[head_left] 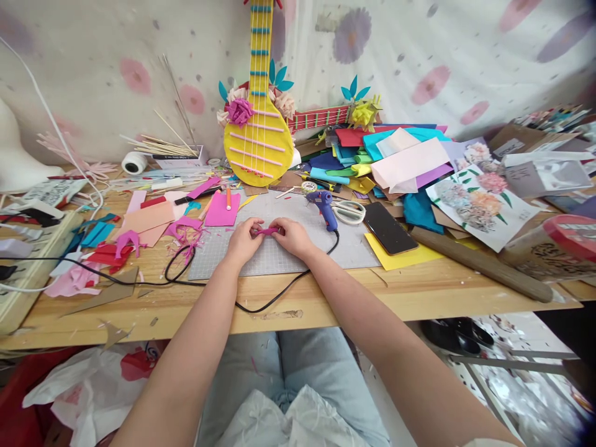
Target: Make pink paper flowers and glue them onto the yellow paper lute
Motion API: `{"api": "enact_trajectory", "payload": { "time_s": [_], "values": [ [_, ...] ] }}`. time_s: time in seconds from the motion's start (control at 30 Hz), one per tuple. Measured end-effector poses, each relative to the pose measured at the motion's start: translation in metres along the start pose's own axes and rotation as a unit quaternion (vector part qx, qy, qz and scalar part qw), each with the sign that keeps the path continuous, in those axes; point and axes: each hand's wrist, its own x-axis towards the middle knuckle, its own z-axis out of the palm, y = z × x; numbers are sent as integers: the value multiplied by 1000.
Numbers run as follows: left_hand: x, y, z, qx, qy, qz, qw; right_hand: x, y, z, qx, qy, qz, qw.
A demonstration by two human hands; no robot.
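Observation:
My left hand [246, 241] and my right hand [292, 238] meet above the grey cutting mat [279, 214]. Between them stretches a small magenta strip [267, 231], pinched at its two ends; whether it is felt or paper I cannot tell. A blue hot glue gun [325, 208] rests to the right of my right hand, and its black cord runs beneath my forearms. Beyond my left hand lies a magenta sheet [223, 209] with an orange-handled tool [228, 200] on it. White-handled scissors [350, 212] sit beside the glue gun.
A yellow lute-like craft instrument [259, 152] stands at the back. Coloured sheets [410, 158] pile up behind right. A black phone [390, 228] and a wooden stick [479, 264] lie to the right. Pink scraps [186, 230] and a power strip [35, 273] are on the left.

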Motion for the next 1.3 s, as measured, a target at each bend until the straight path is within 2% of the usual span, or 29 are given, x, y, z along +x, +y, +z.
{"api": "enact_trajectory", "payload": {
  "time_s": [0.13,0.23,0.33,0.4,0.53,0.6,0.7,0.77,0.83,0.93,1.03,1.1,1.2,1.3],
  "values": [
    [0,4,1,-93,29,-13,995,2,3,0,77,2,45,996],
    [0,15,2,-223,71,-41,971,3,7,0,150,4,63,987],
    [-2,27,5,-318,46,-93,942,5,8,0,211,-4,57,976],
    [-4,32,6,-344,33,-120,931,5,6,0,249,-11,57,967],
    [-7,37,7,-385,60,-156,908,6,1,1,309,-20,72,948],
    [-6,38,6,-404,67,-172,896,6,-1,-1,300,-20,81,950],
    [-5,40,4,-436,89,-206,872,3,-5,-17,213,-9,70,974],
    [-4,41,2,-459,110,-227,852,-1,-5,-40,126,-1,62,990],
    [-3,41,1,-480,123,-240,835,-7,-2,-69,13,1,98,995],
    [-1,40,0,-504,130,-245,818,-15,12,-113,-169,3,178,969],
    [0,36,0,-519,127,-237,812,-16,35,-140,-308,11,254,917],
    [1,33,0,-523,121,-230,812,-12,51,-145,-370,-8,246,896],
    [2,28,-1,-531,120,-225,808,-6,68,-138,-428,-63,224,873],
    [2,26,-3,-549,131,-229,793,0,78,-127,-448,-76,190,870]
  ]
}}
